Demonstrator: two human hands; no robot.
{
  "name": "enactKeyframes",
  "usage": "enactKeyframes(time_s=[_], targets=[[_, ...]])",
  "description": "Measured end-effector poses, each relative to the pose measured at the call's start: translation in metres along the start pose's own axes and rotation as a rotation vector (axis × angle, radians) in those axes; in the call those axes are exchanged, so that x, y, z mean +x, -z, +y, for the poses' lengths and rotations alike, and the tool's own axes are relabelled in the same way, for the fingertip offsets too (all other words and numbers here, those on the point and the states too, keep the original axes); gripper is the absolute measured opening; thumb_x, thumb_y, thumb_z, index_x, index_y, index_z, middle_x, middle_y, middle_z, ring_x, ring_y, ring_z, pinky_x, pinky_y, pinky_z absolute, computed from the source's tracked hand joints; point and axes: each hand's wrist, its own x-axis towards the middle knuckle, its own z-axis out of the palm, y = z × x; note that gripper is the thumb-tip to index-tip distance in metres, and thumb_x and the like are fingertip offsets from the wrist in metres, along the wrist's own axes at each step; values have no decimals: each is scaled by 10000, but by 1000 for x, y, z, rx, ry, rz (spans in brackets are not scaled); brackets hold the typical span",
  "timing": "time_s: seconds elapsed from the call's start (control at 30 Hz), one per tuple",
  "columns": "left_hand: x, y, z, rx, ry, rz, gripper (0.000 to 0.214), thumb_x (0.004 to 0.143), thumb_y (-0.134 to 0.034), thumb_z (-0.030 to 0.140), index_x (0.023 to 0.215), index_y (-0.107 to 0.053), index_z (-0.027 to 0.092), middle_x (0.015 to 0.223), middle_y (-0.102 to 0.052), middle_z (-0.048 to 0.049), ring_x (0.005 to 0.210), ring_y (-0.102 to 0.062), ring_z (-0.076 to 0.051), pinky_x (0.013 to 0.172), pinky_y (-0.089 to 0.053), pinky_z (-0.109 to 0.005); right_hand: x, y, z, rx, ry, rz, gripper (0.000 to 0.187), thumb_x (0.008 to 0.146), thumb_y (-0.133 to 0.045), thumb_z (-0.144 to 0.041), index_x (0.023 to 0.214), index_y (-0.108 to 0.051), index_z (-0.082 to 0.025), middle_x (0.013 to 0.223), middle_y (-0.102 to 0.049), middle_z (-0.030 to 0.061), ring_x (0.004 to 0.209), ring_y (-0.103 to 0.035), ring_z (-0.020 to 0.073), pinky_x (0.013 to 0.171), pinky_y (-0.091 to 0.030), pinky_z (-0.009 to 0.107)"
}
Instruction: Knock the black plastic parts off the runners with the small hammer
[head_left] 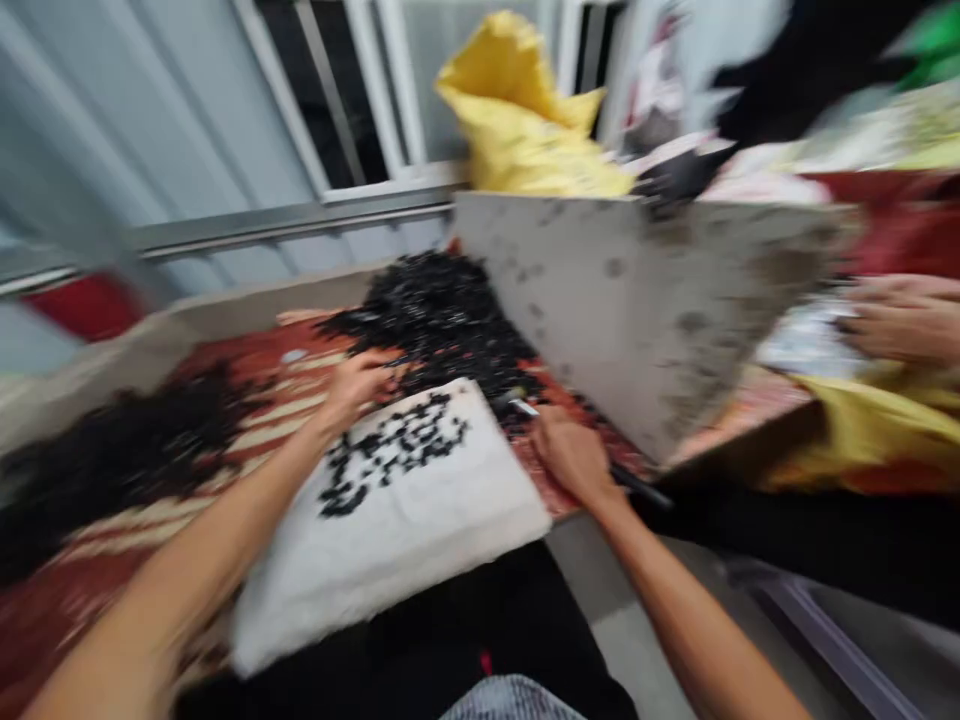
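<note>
Matt white cloth pad (457, 530), glossy black plastic bits (435, 310), rough stained grey board (615, 330)

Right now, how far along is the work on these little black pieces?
Possibly done: the heap at left. In hand: pieces spread on a white pad, the left hand beside them, the right hand holding a black-handled tool. Left: the heap ahead.

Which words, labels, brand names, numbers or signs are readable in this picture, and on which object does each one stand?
No word, label, brand, number or sign can be read. The yellow sack, the grey board and the white pad show no legible print, and the motion blur would hide any small text.
</note>
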Motion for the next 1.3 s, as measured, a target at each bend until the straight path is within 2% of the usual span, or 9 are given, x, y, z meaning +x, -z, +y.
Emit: enactKeyframes(time_s=[0.07, 0.17, 0.33, 0.57, 0.73, 0.87, 0.97, 1.07, 1.3], targets=[[5, 27, -34, -76, 129, 117, 306, 931, -601, 301, 1197, -604, 148, 1097, -670, -84, 904, -667, -179, 773, -578, -364, 8, -6, 0, -33, 13, 16, 333, 956, -618, -337, 1243, -606, -169, 1201, -654, 89, 972, -673, 216, 808, -577, 419], [23, 36, -62, -218, 179, 158, 143, 889, -599, 181, 1027, -625, 153, 818, -679, -17, 621, -641, -91, 586, -535, -222, 9, -10, 0, -78, 39, 59, 304, 1023, -451, -287, 1206, -617, -111, 1067, -693, 133, 807, -710, 231, 640, -546, 361], [37, 35, -65, -410, 214, 68, 145, 900, -554, 258, 826, -605, 143, 676, -674, -11, 463, -599, -79, 450, -484, -184, 6, -11, 1, -120, 56, 107, 288, 1002, -443, -276, 1168, -639, -147, 965, -716, 108, 728, -716, 234, 515, -431, 298], [20, 42, -66, -556, 288, -69, 283, 979, -444, 265, 801, -603, 112, 592, -678, -51, 442, -616, -110, 434, -503, -202, 10, -15, 0, -131, 44, 126, 308, 998, -448, -282, 1195, -646, -153, 993, -728, 118, 728, -713, 259, 497, -427, 324], [1, 34, -74, -595, 235, -227, 97, 923, -530, 162, 835, -490, 164, 706, -736, -49, 483, -657, -114, 443, -509, -197, 8, -14, 0, -141, 32, 110, 340, 1015, -419, -303, 1245, -626, -161, 1059, -730, 119, 775, -722, 268, 516, -416, 327], [-21, 29, -76, -295, 96, -314, 172, 921, -562, 278, 814, -466, 183, 596, -697, -33, 354, -532, -85, 361, -368, -166, 8, -14, 1, -140, 25, 93, 347, 1023, -411, -296, 1279, -606, -165, 1087, -724, 115, 825, -723, 259, 543, -421, 315], [-38, 27, -74, -44, -61, -227, 171, 924, -527, 323, 845, -528, 172, 482, -575, 51, 343, -417, -49, 375, -288, -154, 9, -13, 2, -133, 21, 83, 345, 1022, -414, -280, 1282, -604, -155, 1066, -723, 120, 815, -724, 259, 555, -430, 314], [-58, 22, -71, 100, -151, -100, 180, 917, -483, 325, 890, -570, 170, 538, -524, 72, 426, -411, -53, 430, -306, -173, 10, -12, 5, -120, 31, 80, 331, 1017, -425, -269, 1241, -628, -136, 1003, -721, 127, 780, -722, 257, 556, -440, 314], [-120, -17, -83, -31, 48, 63, 169, 912, -452, 277, 1061, -462, 199, 813, -628, 11, 627, -545, -93, 565, -416, -232, 12, -12, 14, -51, 94, 93, 352, 1013, -429, -232, 1313, -603, -169, 942, -731, 110, 807, -727, 257, 567, -473, 316]])
